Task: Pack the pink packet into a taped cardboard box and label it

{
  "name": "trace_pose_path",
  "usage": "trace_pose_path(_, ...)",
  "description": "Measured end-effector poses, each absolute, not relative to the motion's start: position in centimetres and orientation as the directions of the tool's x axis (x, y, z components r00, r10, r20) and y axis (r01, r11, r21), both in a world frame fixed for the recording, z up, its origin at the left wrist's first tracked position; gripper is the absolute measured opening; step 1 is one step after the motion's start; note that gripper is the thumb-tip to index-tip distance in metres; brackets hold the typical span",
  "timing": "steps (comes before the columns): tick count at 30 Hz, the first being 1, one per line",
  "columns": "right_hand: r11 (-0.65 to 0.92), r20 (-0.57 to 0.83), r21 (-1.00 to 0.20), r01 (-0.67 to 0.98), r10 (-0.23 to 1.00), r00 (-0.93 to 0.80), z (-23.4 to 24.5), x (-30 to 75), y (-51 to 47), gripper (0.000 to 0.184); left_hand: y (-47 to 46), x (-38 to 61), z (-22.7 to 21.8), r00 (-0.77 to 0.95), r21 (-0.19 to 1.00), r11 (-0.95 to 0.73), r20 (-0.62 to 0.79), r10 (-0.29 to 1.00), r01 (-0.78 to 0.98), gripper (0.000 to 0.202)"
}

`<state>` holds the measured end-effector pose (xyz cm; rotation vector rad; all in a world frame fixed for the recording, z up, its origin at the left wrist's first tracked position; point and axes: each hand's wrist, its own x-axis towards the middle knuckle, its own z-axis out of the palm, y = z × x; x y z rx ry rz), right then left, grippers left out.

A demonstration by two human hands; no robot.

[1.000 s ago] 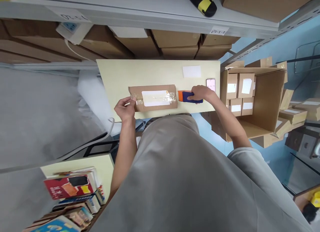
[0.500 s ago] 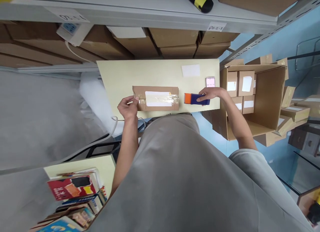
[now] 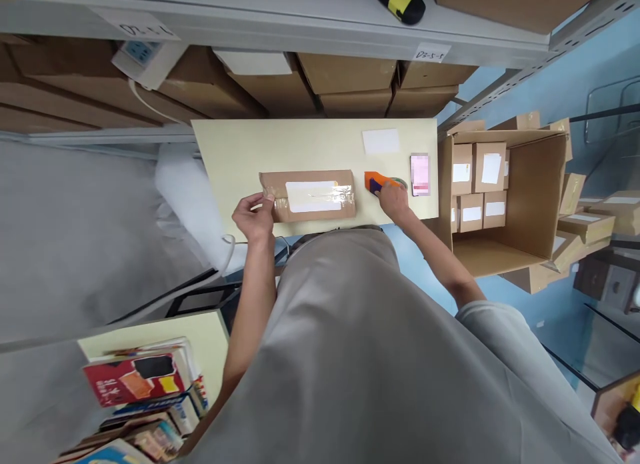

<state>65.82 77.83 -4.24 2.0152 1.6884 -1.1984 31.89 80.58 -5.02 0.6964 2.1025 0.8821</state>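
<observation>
A long cardboard box with a white label and shiny clear tape lies flat on the cream tabletop. My left hand pinches its left end, thumb and fingers closed at the edge. To the right of the box, my right hand is wrapped round an orange and blue tape dispenser, whose roll shows partly beyond the fingers. The dispenser is apart from the box. Beside my right hand lies a phone with a pinkish screen.
A white paper slip lies near the table's back edge. At the right stands a large open carton holding several small labelled boxes. Boxes fill the shelf behind. Books lie at lower left, and a white cable hangs beside the table.
My right hand has moved left with the tape dispenser, turning it and uncovering the phone. The left hand stays on the box, which has shifted slightly left in view.
</observation>
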Motion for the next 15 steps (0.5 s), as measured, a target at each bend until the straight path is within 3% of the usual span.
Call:
trace_pose_path(3, -0.326, -0.612, -0.173, 0.929, 0.775, 0.158, -6.3, 65.2, 76.1, 0.049, 80.3, 31.2, -5.2, -0.624, 0.764, 0.61, -0.376, 0.685, 0.21, 0.016)
trace_pose_path(9, -0.406, -0.629, -0.142, 0.903, 0.741, 0.234, -7.5, 64.1, 74.2, 0.049, 79.6, 29.8, -5.8, -0.636, 0.761, 0.601, -0.342, 0.692, 0.245, 0.007)
trace_pose_path(11, -0.439, -0.581, -0.123, 0.89, 0.759, 0.294, -6.2, 63.4, 74.0, 0.053, 79.4, 29.5, -6.1, -0.634, 0.762, 0.601, -0.346, 0.692, 0.241, 0.015)
trace_pose_path(13, -0.436, -0.489, -0.161, 0.886, 0.815, 0.312, -4.4, 62.2, 74.1, 0.057, 79.3, 29.4, -6.3, -0.622, 0.773, 0.591, -0.35, 0.7, 0.23, 0.024)
trace_pose_path(15, -0.386, -0.415, -0.271, 0.882, 0.873, 0.254, -2.8, 60.2, 74.5, 0.061, 79.3, 29.2, -6.5, -0.585, 0.792, 0.565, -0.35, 0.732, 0.233, 0.027)
